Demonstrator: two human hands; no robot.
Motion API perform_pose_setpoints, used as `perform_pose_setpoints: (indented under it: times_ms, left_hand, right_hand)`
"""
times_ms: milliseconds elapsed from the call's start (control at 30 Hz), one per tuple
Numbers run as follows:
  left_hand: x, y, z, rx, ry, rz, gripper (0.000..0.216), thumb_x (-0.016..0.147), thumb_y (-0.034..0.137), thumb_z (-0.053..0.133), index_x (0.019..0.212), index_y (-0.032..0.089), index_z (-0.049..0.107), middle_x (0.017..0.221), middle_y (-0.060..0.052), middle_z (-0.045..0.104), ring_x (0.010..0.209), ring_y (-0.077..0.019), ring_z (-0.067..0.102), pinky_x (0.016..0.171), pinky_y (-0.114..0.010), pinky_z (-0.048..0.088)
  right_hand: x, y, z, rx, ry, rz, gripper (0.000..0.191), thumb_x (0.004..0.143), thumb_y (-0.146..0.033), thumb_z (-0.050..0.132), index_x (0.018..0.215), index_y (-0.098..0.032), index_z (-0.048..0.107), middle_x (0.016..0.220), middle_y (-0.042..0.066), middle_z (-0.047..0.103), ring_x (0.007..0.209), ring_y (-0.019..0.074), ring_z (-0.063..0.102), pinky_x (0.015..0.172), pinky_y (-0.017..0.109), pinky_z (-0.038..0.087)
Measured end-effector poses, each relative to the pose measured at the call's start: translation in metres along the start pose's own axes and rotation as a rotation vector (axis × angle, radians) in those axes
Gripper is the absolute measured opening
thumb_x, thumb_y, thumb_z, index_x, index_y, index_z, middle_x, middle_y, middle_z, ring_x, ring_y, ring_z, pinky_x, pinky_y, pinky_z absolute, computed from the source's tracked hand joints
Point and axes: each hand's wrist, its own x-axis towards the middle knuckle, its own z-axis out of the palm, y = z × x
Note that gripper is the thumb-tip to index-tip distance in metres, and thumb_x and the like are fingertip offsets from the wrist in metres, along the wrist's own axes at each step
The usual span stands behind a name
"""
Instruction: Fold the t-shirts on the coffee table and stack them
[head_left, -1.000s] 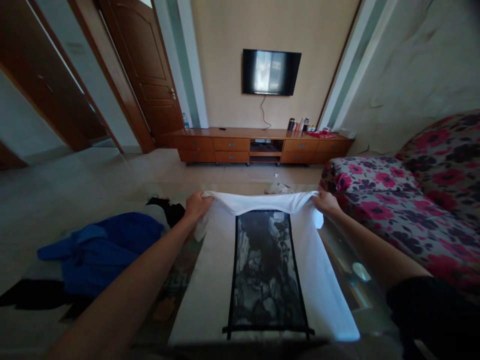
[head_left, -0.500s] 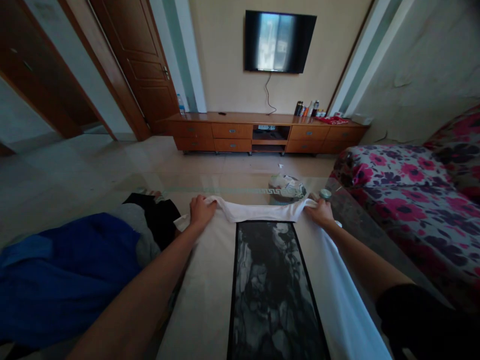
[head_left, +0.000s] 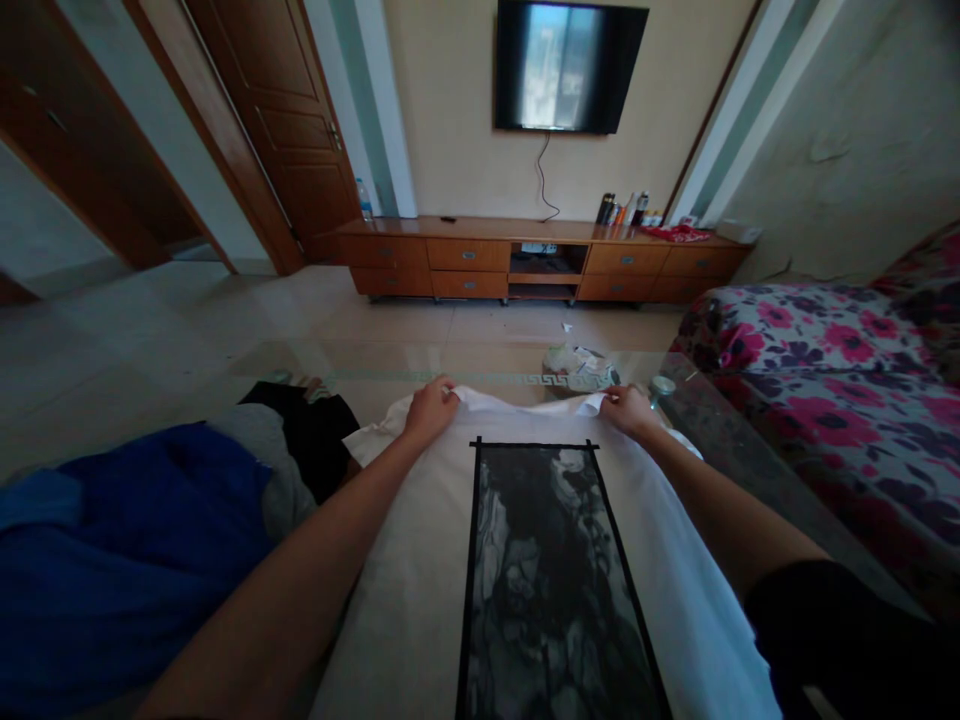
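Observation:
A white T-shirt point(head_left: 420, 540) with a dark, black-framed print point(head_left: 555, 560) lies spread in front of me on a glass table point(head_left: 352, 362). My left hand point(head_left: 433, 410) pinches its far edge left of the print. On the right of that edge, my right hand point(head_left: 630, 410) grips the cloth between thumb and fingers. Between the two hands the edge is slightly raised and sags a little. What looks like a sleeve sticks out beyond my left wrist.
Blue clothing point(head_left: 150, 540), a grey piece point(head_left: 262, 450) and a black piece point(head_left: 315, 440) are heaped on the left. Past the table stand a lined waste bin point(head_left: 577, 368) and a wooden TV cabinet point(head_left: 469, 270). A floral sofa point(head_left: 832, 400) is on the right.
The folded-over far edge of the T-shirt has opened out, baring the print's top border and white cloth above it. My hands are closer together, the left having moved right.

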Motion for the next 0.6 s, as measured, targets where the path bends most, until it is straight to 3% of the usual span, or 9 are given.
perform_pose_setpoints:
  times_ms: [67, 133, 267, 400, 533, 600]
  left_hand:
    - [0.012, -0.003, 0.010, -0.125, 0.057, -0.158, 0.025, 0.093, 0.032, 0.054, 0.112, 0.020, 0.067, 0.081, -0.005, 0.074, 0.079, -0.0207, 0.070, 0.076, -0.029, 0.049]
    - [0.017, -0.007, 0.019, -0.186, 0.076, -0.197, 0.036, 0.093, 0.030, 0.054, 0.127, 0.018, 0.060, 0.093, -0.006, 0.076, 0.084, -0.0193, 0.071, 0.080, -0.029, 0.050]
    - [0.007, -0.013, 0.028, -0.093, 0.126, -0.039, 0.064, 0.088, 0.022, 0.058, 0.149, 0.017, 0.040, 0.134, -0.013, 0.065, 0.119, -0.0228, 0.063, 0.103, -0.035, 0.046]
    - [-0.009, -0.011, 0.030, 0.194, 0.050, 0.162, 0.053, 0.094, 0.032, 0.052, 0.146, 0.020, 0.048, 0.155, -0.012, 0.049, 0.144, -0.0285, 0.040, 0.120, -0.045, 0.029]
    - [-0.008, -0.010, 0.031, 0.305, -0.097, 0.237, 0.053, 0.099, 0.043, 0.044, 0.149, 0.025, 0.048, 0.164, -0.008, 0.037, 0.150, -0.0273, 0.033, 0.122, -0.044, 0.022]
    - [-0.006, -0.011, 0.033, 0.323, -0.115, 0.217, 0.057, 0.099, 0.048, 0.043, 0.151, 0.026, 0.046, 0.165, -0.008, 0.035, 0.151, -0.0289, 0.030, 0.123, -0.047, 0.020]
  right_hand:
    - [0.011, -0.005, 0.009, 0.044, 0.054, 0.070, 0.038, 0.094, -0.037, 0.048, 0.111, -0.017, 0.075, 0.095, 0.013, 0.076, 0.096, 0.0270, 0.069, 0.084, 0.032, 0.051]
    - [0.016, -0.008, 0.019, 0.059, 0.097, 0.101, 0.045, 0.097, -0.039, 0.042, 0.122, -0.013, 0.069, 0.098, 0.014, 0.076, 0.099, 0.0269, 0.069, 0.086, 0.033, 0.051]
    - [0.003, -0.014, 0.036, 0.063, 0.201, 0.076, 0.059, 0.098, -0.038, 0.040, 0.149, -0.008, 0.042, 0.123, 0.019, 0.068, 0.115, 0.0282, 0.062, 0.097, 0.036, 0.047]
    - [-0.021, -0.021, 0.040, -0.136, 0.300, -0.083, 0.056, 0.100, -0.039, 0.037, 0.150, -0.015, 0.041, 0.147, 0.020, 0.049, 0.134, 0.0359, 0.043, 0.109, 0.051, 0.035]
    - [-0.023, -0.022, 0.036, -0.286, 0.169, -0.328, 0.053, 0.103, -0.045, 0.030, 0.151, -0.028, 0.045, 0.157, 0.012, 0.042, 0.141, 0.0335, 0.034, 0.114, 0.055, 0.027]
    - [-0.017, -0.018, 0.037, -0.318, 0.077, -0.299, 0.057, 0.103, -0.052, 0.026, 0.153, -0.032, 0.043, 0.162, 0.009, 0.037, 0.145, 0.0332, 0.030, 0.116, 0.059, 0.025]
